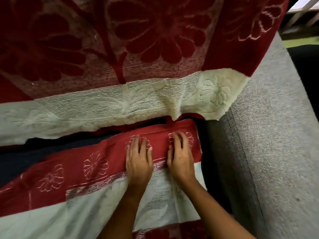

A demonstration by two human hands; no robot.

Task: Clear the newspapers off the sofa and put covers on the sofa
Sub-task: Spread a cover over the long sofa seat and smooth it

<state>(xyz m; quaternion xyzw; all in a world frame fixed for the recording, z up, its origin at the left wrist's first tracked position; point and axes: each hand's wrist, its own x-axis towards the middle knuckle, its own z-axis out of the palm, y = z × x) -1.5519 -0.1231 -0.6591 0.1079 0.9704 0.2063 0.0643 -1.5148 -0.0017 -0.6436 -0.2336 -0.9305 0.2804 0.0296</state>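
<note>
Presses left hand (139,163) and right hand (181,161) flat, side by side, on the red band of the seat cover (77,169), with fingers straight and slightly spread, pinching nothing and curled round nothing. Points both sets of fingertips toward 12 o'clock, at the dark crease (188,120) where seat meets backrest. Finds the band's long axis running from about 8 o'clock to 2 o'clock, crosswise to the fingers, with its far edge just beyond the fingertips. Has the right hand nearer the grey armrest (276,135) at 3 o'clock, and so nearer the cover's end. Sees the back cover (120,40) draped down the backrest across 10 to 1 o'clock, its cream hem sagging to just above the crease, near the fingertips but apart from them. Leaves bare dark seat cushion (34,156) at 9 o'clock, between that hem and the band. Shows no newspapers anywhere in view. Looks like the tucking step: probably calls for a push toward 12 o'clock to slide the band's edge into the crease, starting at the armrest end, then working toward 9 o'clock, where the band sits well back from the crease. Risks bunching the band.
</note>
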